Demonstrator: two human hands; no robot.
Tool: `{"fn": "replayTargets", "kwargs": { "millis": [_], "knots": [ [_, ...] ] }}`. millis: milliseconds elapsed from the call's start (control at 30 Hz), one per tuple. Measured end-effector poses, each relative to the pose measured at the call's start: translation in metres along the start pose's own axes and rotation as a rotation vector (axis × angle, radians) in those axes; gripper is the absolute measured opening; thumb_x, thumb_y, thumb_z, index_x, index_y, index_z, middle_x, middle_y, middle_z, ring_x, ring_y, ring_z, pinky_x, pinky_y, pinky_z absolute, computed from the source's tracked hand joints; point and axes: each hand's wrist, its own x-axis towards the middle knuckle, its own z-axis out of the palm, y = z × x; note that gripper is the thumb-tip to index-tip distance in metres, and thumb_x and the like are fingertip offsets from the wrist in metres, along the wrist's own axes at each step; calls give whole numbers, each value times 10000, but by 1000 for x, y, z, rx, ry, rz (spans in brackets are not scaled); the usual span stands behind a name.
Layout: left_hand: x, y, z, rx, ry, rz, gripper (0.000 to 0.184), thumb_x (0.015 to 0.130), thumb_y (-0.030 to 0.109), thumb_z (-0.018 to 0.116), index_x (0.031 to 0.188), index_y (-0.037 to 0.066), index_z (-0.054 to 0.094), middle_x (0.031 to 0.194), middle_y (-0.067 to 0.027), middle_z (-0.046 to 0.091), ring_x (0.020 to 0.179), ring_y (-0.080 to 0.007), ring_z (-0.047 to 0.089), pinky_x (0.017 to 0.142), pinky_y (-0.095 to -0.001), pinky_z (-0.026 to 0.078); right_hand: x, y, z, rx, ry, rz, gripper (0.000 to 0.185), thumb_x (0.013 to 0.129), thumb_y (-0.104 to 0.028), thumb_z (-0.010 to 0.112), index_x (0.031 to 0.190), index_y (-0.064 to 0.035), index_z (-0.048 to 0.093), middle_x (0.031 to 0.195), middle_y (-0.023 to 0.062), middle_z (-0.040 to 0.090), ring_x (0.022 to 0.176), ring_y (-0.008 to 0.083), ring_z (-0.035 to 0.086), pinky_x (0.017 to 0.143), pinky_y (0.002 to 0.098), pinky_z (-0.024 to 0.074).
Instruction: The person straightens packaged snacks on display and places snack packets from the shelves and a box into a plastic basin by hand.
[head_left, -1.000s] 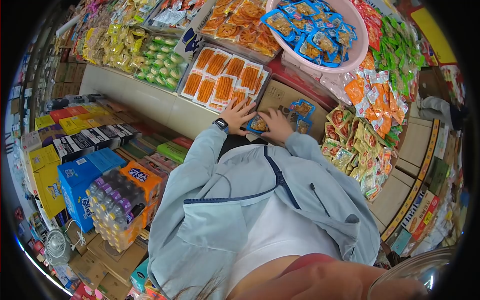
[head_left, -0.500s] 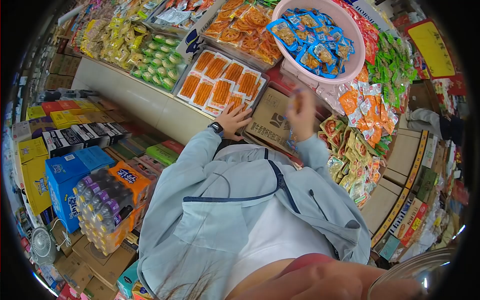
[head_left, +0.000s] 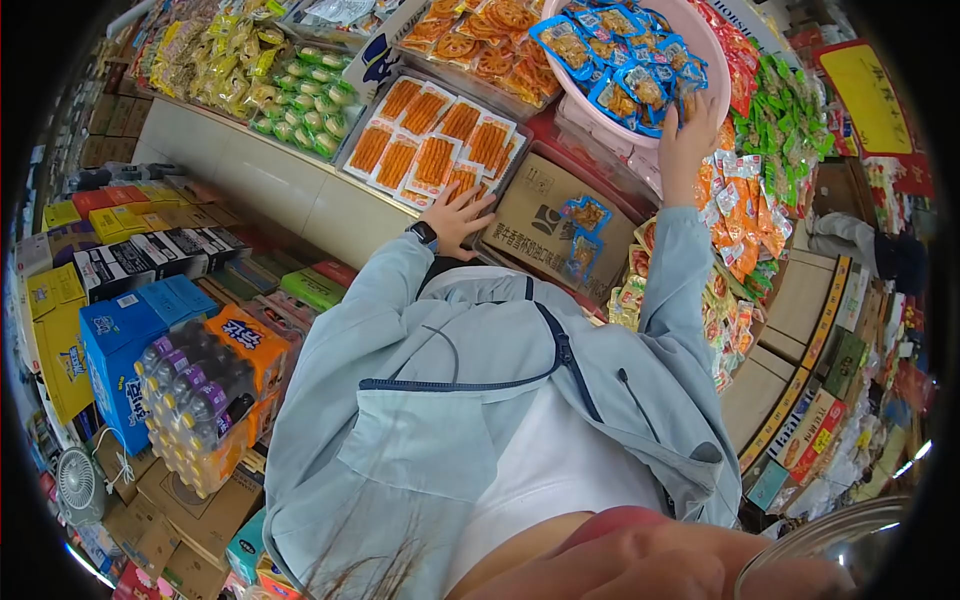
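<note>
My left hand [head_left: 458,219] rests with its fingers spread at the near edge of the tray of orange snack packs [head_left: 432,160], beside the cardboard box [head_left: 522,215]. At the near right rim of the pink basin [head_left: 728,70], my right hand [head_left: 686,140] has its thumb and fingers apart, fingertips over blue snack packets [head_left: 640,86]. Whether a packet touches its fingertips is hard to make out. Two blue packets, an upper one [head_left: 586,214] and a lower one [head_left: 581,256], lie on the cardboard box.
Orange packets [head_left: 745,210] and green packets [head_left: 785,125] lie right of the basin. Yellow-green packets [head_left: 728,325] sit below them. Bottled drinks [head_left: 195,395] and a blue carton [head_left: 115,350] stand at the left, near a small fan [head_left: 78,485].
From the box, my right hand has moved up and right to the basin. The blue packet that was beside my left hand is gone from there. My left hand stays by the tray.
</note>
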Motion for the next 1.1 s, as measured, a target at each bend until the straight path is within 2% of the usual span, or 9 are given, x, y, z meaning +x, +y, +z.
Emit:
{"fn": "replayTargets", "kwargs": {
  "millis": [100, 433, 533, 667, 700, 767, 900, 1000, 1100],
  "knots": [
    [0, -2, 2, 6, 7, 6, 806, 700, 578, 708, 1378, 191, 510, 1569, -96, 299, 1453, -336, 238, 1152, -608, 138, -75, -17, 0, 298, 182, -6, 499, 873, -167, 619, 1323, -9, 473, 1384, 252, 446, 1281, 439, 387, 1064, 550, 284],
    [-1, 0, 0, 12, -55, -12, 804, 725, 583, 688, 1402, 201, 479, 1586, -74, 263, 1464, -335, 206, 1157, -613, 122, -282, -47, 8, -104, -893, 359, 637, 794, -83, 648, 1400, -148, 460, 1435, 279, 345, 1233, 471, 423, 989, 506, 414],
    [1, -1, 0, 15, -55, -6, 794, 726, 583, 691, 1391, 197, 495, 1581, -86, 271, 1456, -338, 222, 1157, -609, 125, -289, -28, 17, 27, -793, 286, 517, 794, -51, 635, 1304, -117, 583, 1328, 282, 500, 1136, 411, 552, 928, 436, 472],
    [-1, -2, 2, 5, -30, 4, 791, 718, 579, 699, 1382, 192, 507, 1581, -87, 269, 1454, -337, 227, 1157, -608, 129, -205, -22, -17, 990, -753, 907, 398, 757, 27, 541, 1117, -37, 698, 929, 77, 690, 778, 138, 647, 717, 261, 522],
    [-2, -2, 3, 5, -28, 4, 792, 717, 579, 699, 1381, 193, 508, 1581, -86, 270, 1454, -337, 227, 1156, -609, 130, -162, -24, -40, 880, -834, 933, 435, 757, 24, 515, 1149, -43, 691, 953, 73, 680, 787, 117, 627, 702, 238, 496],
    [-1, -2, 1, 9, -21, 9, 792, 715, 579, 700, 1380, 194, 509, 1580, -84, 271, 1454, -337, 227, 1156, -610, 132, -99, -31, -66, 793, -352, 544, 424, 814, -5, 503, 1204, -36, 665, 970, 43, 655, 800, 83, 588, 684, 217, 465],
    [-1, 1, -2, 8, -36, 3, 791, 712, 576, 703, 1377, 192, 511, 1577, -85, 274, 1451, -341, 232, 1154, -610, 140, 8, -30, -70, 467, 337, 278, 386, 946, -116, 493, 1313, -23, 566, 1201, 172, 653, 1059, 279, 641, 899, 362, 486],
    [-1, 0, -2, 4, -27, 9, 788, 705, 566, 711, 1371, 191, 515, 1577, -86, 274, 1451, -342, 233, 1153, -610, 145, 46, 0, -30, 366, -17, 225, 460, 955, -221, 542, 1366, -19, 511, 1308, 223, 581, 1178, 360, 576, 987, 409, 448],
    [-2, -1, -3, -41, -3, 11, 790, 684, 540, 737, 1359, 191, 522, 1575, -87, 279, 1451, -345, 235, 1151, -614, 152, 37, 28, 21, -176, -160, -267, 543, 944, -316, 574, 1379, -5, 485, 1386, 267, 497, 1244, 431, 501, 1046, 472, 397]
  ]
}}
